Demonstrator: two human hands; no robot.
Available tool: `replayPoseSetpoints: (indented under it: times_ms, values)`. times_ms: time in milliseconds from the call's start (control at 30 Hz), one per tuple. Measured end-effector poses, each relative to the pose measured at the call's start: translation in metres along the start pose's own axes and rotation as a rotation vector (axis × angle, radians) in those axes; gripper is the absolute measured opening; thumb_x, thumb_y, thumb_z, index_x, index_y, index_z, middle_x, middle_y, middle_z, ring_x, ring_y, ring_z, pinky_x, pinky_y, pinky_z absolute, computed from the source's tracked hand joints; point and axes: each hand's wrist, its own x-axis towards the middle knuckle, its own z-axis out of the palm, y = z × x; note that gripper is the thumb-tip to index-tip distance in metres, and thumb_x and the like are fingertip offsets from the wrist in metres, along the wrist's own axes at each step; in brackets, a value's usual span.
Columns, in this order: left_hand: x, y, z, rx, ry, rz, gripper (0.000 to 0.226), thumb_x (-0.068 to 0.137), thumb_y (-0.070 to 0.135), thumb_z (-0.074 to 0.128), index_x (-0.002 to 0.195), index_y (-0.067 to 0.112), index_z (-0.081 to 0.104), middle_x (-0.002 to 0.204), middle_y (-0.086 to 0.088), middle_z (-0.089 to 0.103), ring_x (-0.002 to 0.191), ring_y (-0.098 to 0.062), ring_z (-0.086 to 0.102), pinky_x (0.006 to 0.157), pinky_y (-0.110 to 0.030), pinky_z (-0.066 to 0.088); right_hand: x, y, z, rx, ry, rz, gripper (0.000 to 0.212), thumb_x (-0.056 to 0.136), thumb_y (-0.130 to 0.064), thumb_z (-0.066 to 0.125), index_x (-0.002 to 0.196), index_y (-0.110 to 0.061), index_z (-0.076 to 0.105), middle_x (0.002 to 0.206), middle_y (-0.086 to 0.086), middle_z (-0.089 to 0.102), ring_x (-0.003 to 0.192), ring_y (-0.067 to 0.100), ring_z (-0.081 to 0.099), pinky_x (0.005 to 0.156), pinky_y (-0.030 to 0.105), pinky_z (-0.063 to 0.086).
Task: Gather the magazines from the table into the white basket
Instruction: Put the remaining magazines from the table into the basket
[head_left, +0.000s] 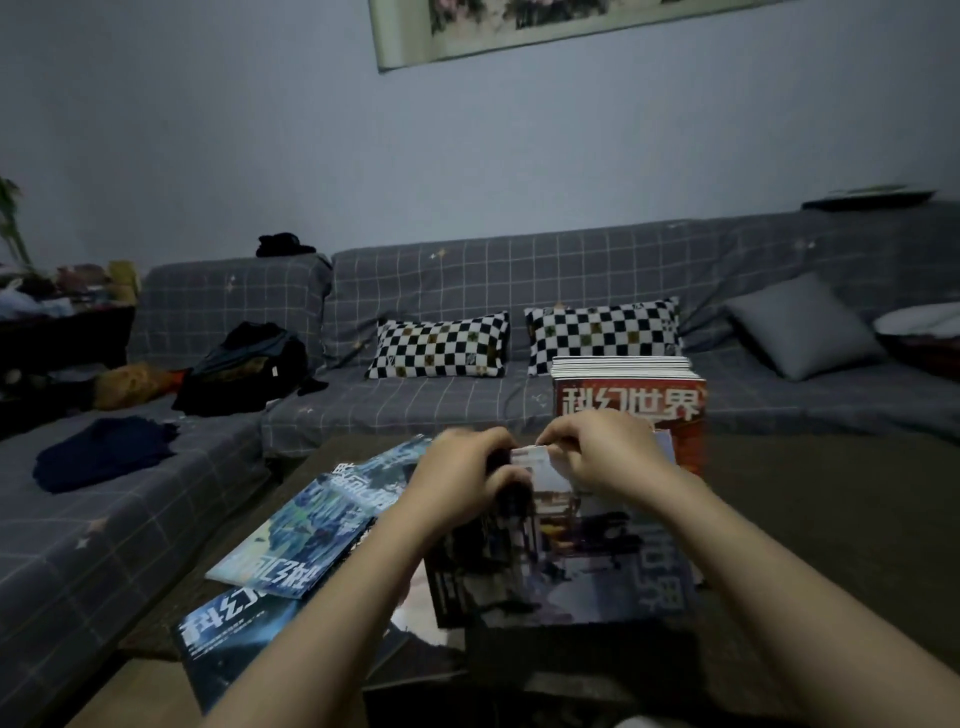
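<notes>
Both my hands hold the far edge of a dark-covered magazine (566, 566), raised and tilted above the low table (831, 519). My left hand (457, 478) grips its top left part, and my right hand (597, 457) pinches the top edge. Just beyond them several magazines stand upright in a row, a red-covered one (631, 402) in front; the white basket itself is hidden. On the table to the left lie a blue-green magazine (306, 525) and a dark blue one (228, 639), partly under my left forearm.
A grey checked sofa (467, 270) runs behind and along the left of the table, with two chequered cushions (439, 345), a grey cushion (802, 325), a black bag (249, 366) and dark clothes (104, 452). A cluttered side table (62, 306) stands at far left.
</notes>
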Motion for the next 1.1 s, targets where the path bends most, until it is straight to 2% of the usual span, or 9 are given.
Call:
replayPoseSetpoints:
  times_ms: [67,233,367,467,600,667,733,867,1100]
  values:
    - [0.006,0.018,-0.002,-0.168,-0.05,-0.062,0.016,0.084,0.042,0.064,0.089,0.027,0.061,0.085,0.008,0.065,0.087,-0.016,0.061,0.077,-0.037,0.049,-0.011,0.01,-0.014,-0.06,0.057,-0.029,0.019,0.09,-0.038,0.052,0.103,-0.038,0.066,0.096,-0.012,0.07,0.082,0.011,0.057,0.061,0.026,0.041]
    - [0.019,0.042,0.012,-0.401,0.101,-0.158,0.011,0.082,0.036,0.069,0.076,0.029,0.063,0.079,0.011,0.068,0.079,-0.01,0.063,0.071,-0.036,0.05,-0.026,0.051,-0.037,-0.114,0.442,0.068,0.034,0.078,-0.053,0.062,0.104,-0.033,0.066,0.11,-0.006,0.063,0.11,0.019,0.049,0.101,0.037,0.025]
    - [0.032,0.046,0.031,-0.652,0.244,-0.233,0.011,0.085,0.028,0.068,0.077,0.022,0.064,0.077,0.006,0.069,0.078,-0.011,0.065,0.07,-0.033,0.051,-0.032,0.082,-0.042,0.259,0.538,0.273,0.087,0.073,-0.042,0.074,0.144,-0.033,0.024,0.152,0.006,0.019,0.138,0.028,0.016,0.11,0.05,0.023]
    - [0.041,0.045,0.046,-0.852,0.345,-0.287,0.014,0.087,0.021,0.066,0.073,0.018,0.062,0.072,0.005,0.067,0.071,-0.01,0.064,0.061,-0.017,0.048,-0.03,0.102,-0.035,0.417,0.483,0.406,0.1,0.073,-0.041,0.074,0.148,-0.023,0.011,0.152,0.01,0.022,0.138,0.03,0.022,0.109,0.048,0.026]
    - [0.055,0.041,0.069,-1.031,0.363,-0.368,0.012,0.089,0.022,0.063,0.078,0.018,0.062,0.08,-0.003,0.07,0.076,-0.016,0.065,0.068,-0.028,0.051,-0.02,0.121,-0.025,0.595,0.526,0.516,0.093,0.077,-0.031,0.073,0.147,-0.017,0.014,0.146,0.011,0.031,0.127,0.028,0.039,0.097,0.042,0.041]
    - [0.065,0.039,0.079,-1.119,0.38,-0.426,0.011,0.09,0.023,0.062,0.081,0.017,0.062,0.082,-0.006,0.069,0.077,-0.02,0.064,0.069,-0.035,0.05,-0.011,0.127,-0.02,0.729,0.477,0.571,0.089,0.08,-0.025,0.071,0.148,-0.016,0.013,0.12,0.008,0.056,0.096,0.017,0.058,0.068,0.028,0.048]
    - [0.076,0.036,0.088,-1.205,0.396,-0.472,0.012,0.091,0.025,0.06,0.083,0.015,0.062,0.082,-0.008,0.068,0.075,-0.02,0.063,0.067,-0.034,0.05,-0.002,0.135,-0.01,0.738,0.447,0.598,0.076,0.082,-0.021,0.068,0.143,-0.013,0.024,0.087,-0.002,0.061,0.073,0.006,0.055,0.053,0.018,0.037]
    - [0.091,0.032,0.114,-1.299,0.361,-0.55,0.013,0.09,0.026,0.061,0.085,0.013,0.063,0.095,-0.017,0.069,0.089,-0.032,0.064,0.083,-0.047,0.052,0.013,0.148,0.014,0.651,0.479,0.546,0.011,0.084,-0.016,0.066,0.093,-0.018,0.06,0.078,-0.009,0.06,0.081,0.015,0.062,0.057,0.019,0.04]
    - [0.095,0.017,0.153,-1.132,0.333,-0.654,0.004,0.084,0.017,0.068,0.083,0.018,0.065,0.089,-0.006,0.071,0.082,-0.018,0.066,0.065,-0.03,0.051,0.021,0.165,0.057,0.666,0.48,0.609,0.006,0.084,-0.015,0.065,0.086,-0.021,0.063,0.08,-0.007,0.064,0.074,0.007,0.06,0.058,0.023,0.045]
